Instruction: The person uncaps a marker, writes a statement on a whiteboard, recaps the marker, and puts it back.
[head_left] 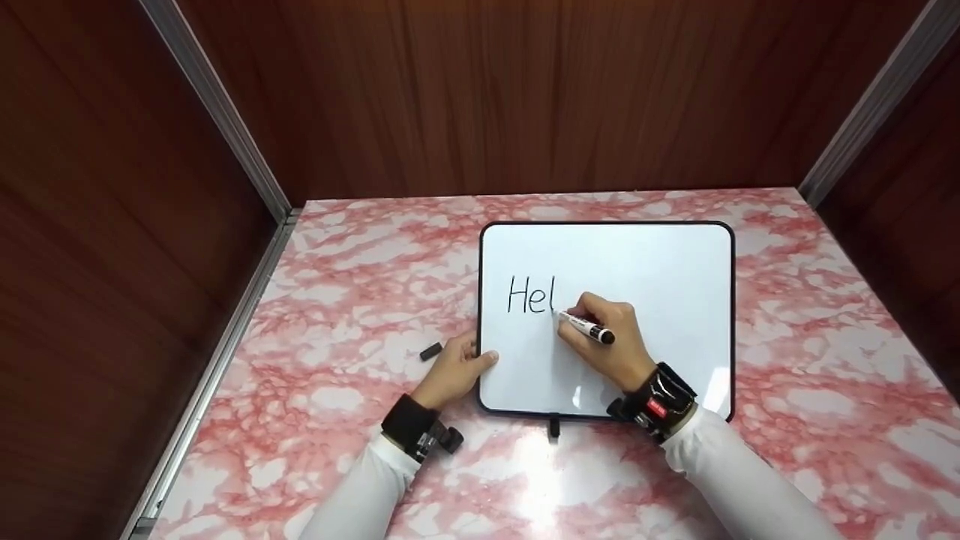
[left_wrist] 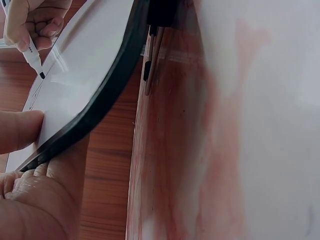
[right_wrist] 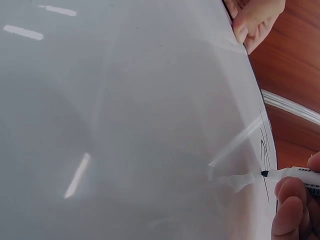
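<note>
A whiteboard [head_left: 645, 262] with a black rim leans above the table, and "Hel" is written on its left half in black. My right hand [head_left: 611, 341] pinches a white marker [head_left: 585, 325] with a black end. In the right wrist view the marker's black tip [right_wrist: 265, 173] touches the board beside the letters. My left hand [head_left: 454, 369] grips the board's left edge, thumb on the front face and fingers behind it. The left wrist view shows that thumb [left_wrist: 22, 131] pressed on the white surface, the fingers curled under the rim.
A black marker cap [head_left: 431, 351] lies on the red-and-white marbled table [head_left: 337, 450], left of my left hand. Under the board's lower edge a small black stand foot [head_left: 554, 427] sticks out. Dark wooden panels [head_left: 487, 97] enclose the table at the back and sides.
</note>
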